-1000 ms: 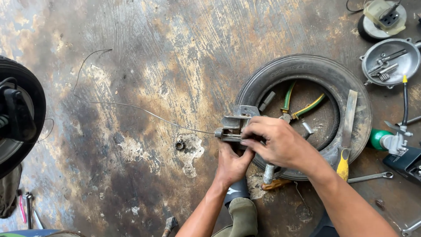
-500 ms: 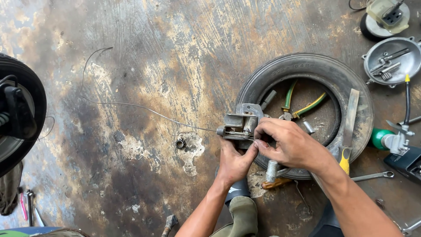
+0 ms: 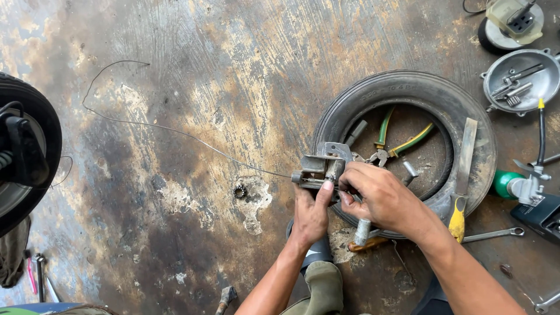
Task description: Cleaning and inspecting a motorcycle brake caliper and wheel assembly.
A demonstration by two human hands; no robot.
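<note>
Grimy concrete floor (image 3: 175, 87): a metal bracket (image 3: 318, 168) (thin wire (image 3: 175, 131) attached) is gripped by left hand (image 3: 309, 213) and right hand (image 3: 382, 195) beside a tyre (image 3: 408, 87).

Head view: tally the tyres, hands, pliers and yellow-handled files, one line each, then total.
Tyres: 2 (flat tyre, left-edge tyre)
Hands: 2 (left hand gripping the metal part, right hand at it)
Pliers: 1
Yellow-handled files: 1
Total: 6

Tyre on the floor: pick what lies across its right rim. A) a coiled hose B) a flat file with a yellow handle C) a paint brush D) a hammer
B: a flat file with a yellow handle lies across the right side of the tyre.
</note>
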